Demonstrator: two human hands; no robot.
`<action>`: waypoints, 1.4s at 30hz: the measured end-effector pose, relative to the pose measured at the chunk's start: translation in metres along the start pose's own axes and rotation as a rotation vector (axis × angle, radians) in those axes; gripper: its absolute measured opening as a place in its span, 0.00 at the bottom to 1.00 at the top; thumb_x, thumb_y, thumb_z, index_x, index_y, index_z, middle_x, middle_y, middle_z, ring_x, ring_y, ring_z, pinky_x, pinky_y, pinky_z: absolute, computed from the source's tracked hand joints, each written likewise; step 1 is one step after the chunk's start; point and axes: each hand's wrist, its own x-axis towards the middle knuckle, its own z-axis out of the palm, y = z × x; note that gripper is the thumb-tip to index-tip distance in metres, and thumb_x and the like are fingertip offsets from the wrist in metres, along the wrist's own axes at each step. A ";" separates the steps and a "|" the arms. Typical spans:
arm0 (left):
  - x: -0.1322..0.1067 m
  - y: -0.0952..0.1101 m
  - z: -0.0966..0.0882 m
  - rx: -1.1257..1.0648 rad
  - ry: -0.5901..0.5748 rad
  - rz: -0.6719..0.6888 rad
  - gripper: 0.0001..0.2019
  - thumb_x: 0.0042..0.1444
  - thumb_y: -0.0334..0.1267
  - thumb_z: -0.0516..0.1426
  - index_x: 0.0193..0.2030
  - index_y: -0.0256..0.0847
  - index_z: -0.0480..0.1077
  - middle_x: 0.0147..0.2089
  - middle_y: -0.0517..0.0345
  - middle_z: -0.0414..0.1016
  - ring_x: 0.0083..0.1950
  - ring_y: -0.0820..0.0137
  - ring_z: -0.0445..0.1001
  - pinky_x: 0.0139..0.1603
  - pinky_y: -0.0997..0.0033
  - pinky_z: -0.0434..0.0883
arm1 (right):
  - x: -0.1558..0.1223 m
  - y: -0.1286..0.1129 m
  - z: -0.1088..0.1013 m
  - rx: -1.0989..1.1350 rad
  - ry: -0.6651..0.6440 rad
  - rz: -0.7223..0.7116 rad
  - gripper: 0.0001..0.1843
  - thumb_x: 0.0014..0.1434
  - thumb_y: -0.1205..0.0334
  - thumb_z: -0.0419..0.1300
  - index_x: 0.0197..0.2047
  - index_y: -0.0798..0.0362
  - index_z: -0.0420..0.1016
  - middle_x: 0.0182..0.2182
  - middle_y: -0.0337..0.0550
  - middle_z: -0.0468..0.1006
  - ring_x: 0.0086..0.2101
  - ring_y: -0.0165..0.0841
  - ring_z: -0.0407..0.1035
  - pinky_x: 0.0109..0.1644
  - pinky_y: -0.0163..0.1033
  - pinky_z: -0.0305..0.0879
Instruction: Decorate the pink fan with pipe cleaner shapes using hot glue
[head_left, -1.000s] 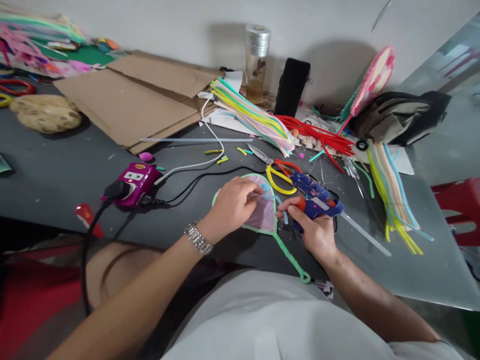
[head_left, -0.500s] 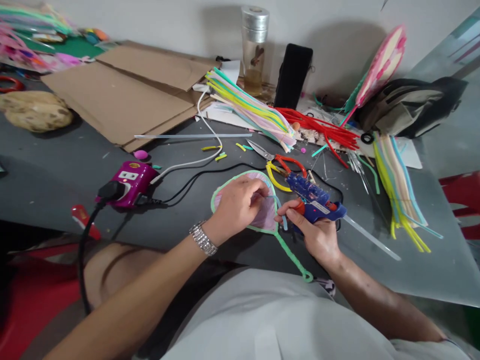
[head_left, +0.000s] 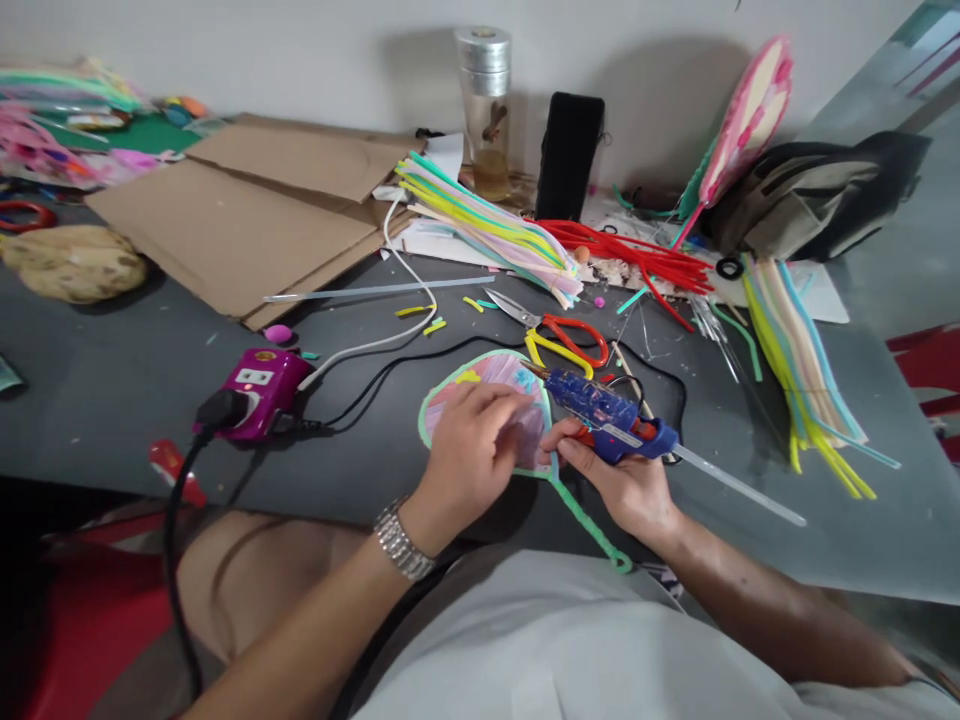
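The left hand (head_left: 474,445), grip hidden, has shifted down the fan (head_left: 496,373), apparently freeing the yellow trim (head_left: 467,377) for work; the right hand (head_left: 634,488) grips a hot-glue gun (head_left: 592,404).

Up from the lower left slanted the left forearm (head_left: 322,610), and there was the left hand (head_left: 472,450), back upward, fingers bent rightward! Opposite, the right forearm (head_left: 772,600) angled in from the lower right, the right hand (head_left: 630,490) curled in a grip, thumb and forefinger close together, both hands near but apart.
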 end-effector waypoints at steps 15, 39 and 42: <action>-0.021 0.007 0.009 0.252 -0.035 0.140 0.10 0.68 0.33 0.56 0.52 0.38 0.76 0.49 0.50 0.81 0.50 0.59 0.72 0.52 0.55 0.70 | -0.001 -0.024 -0.052 0.066 0.275 -0.036 0.05 0.58 0.61 0.69 0.35 0.52 0.80 0.28 0.39 0.78 0.25 0.28 0.69 0.30 0.35 0.68; -0.023 0.004 0.017 0.300 0.016 0.180 0.10 0.66 0.29 0.55 0.52 0.38 0.74 0.52 0.51 0.82 0.53 0.56 0.73 0.53 0.54 0.71 | -0.030 -0.029 -0.142 0.329 0.702 0.047 0.20 0.37 0.63 0.76 0.34 0.56 0.77 0.26 0.42 0.79 0.21 0.28 0.68 0.20 0.30 0.64; -0.024 0.005 0.017 0.311 0.030 0.206 0.11 0.66 0.29 0.56 0.52 0.38 0.75 0.51 0.51 0.83 0.53 0.56 0.73 0.53 0.54 0.71 | -0.030 -0.026 -0.143 0.328 0.698 0.048 0.19 0.37 0.63 0.76 0.34 0.55 0.77 0.27 0.42 0.80 0.21 0.28 0.68 0.20 0.30 0.64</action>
